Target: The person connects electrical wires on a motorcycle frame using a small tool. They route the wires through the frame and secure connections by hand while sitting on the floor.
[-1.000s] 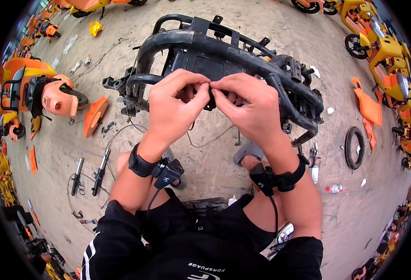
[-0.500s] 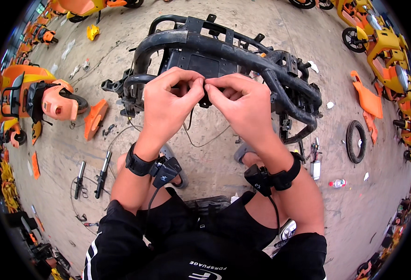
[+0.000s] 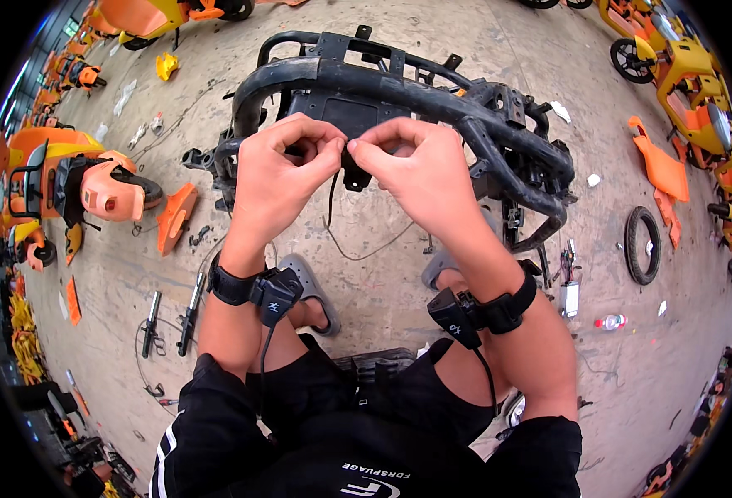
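Observation:
My left hand [image 3: 279,174] is closed in a pinch, thumb against forefinger, with a thin black cable [image 3: 331,199] hanging from just below its fingertips. My right hand [image 3: 420,170] pinches right beside it, the fingertips of both hands almost meeting. Whatever lies between the right fingers is too small and hidden to name. From the left fingers the cable droops into a loop and runs up behind my right wrist. Both hands are in front of a black tubular scooter frame [image 3: 366,79] on the floor, partly covering its flat black centre panel [image 3: 351,112].
Two shock absorbers [image 3: 190,311] lie on the floor at left, near an orange panel [image 3: 176,217] and a partly stripped scooter [image 3: 104,187]. On the right are a tyre [image 3: 642,245], a silver box with wires [image 3: 569,297] and a bottle [image 3: 611,322]. Yellow-orange scooters [image 3: 677,91] line the sides.
Both hands have shifted slightly left, still pinched together. A small gap shows between the fingertips. The whole view has moved a little; the frame stands as before.

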### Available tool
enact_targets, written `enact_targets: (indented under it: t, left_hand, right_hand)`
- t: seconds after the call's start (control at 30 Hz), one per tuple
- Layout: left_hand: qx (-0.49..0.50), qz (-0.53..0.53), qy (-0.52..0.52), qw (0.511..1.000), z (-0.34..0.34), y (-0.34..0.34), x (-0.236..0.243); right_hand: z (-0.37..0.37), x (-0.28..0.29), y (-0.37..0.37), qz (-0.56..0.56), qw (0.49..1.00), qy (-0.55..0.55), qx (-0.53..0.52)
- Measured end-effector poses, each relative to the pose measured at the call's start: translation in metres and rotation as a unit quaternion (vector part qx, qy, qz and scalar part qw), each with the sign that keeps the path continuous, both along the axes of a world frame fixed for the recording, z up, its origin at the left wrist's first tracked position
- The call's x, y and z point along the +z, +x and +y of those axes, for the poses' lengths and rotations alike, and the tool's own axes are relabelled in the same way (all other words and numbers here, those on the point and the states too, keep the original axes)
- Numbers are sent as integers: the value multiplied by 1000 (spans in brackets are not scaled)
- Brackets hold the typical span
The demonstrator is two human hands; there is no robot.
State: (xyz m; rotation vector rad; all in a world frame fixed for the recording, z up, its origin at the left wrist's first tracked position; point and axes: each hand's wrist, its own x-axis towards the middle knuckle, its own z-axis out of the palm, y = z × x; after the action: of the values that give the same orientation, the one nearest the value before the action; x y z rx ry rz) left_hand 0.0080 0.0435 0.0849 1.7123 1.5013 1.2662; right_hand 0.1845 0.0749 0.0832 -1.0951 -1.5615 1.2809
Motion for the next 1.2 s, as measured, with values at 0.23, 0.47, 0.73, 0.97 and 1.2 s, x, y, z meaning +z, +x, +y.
enact_targets:
  t: [0.23,0.47,0.73,0.97,1.2]
  left_hand:
    - [-14,-1,-12,1000,-1,-2,1]
    - [-5,-13,8,1000,0,1,1]
    - [-7,14,68,998,-4,4,0]
    - [15,133,201,970,-3,17,-4]
    - [32,144,75,986,-1,7,11]
  right_hand:
    - [4,2,-2,62,992,-111,13]
    - [9,-2,-5,46,997,-69,1]
    - [5,4,-5,47,995,-87,-4]
    - [4,-9,-1,32,999,-9,-28]
    - [-4,-15,-13,-46,994,76,-61]
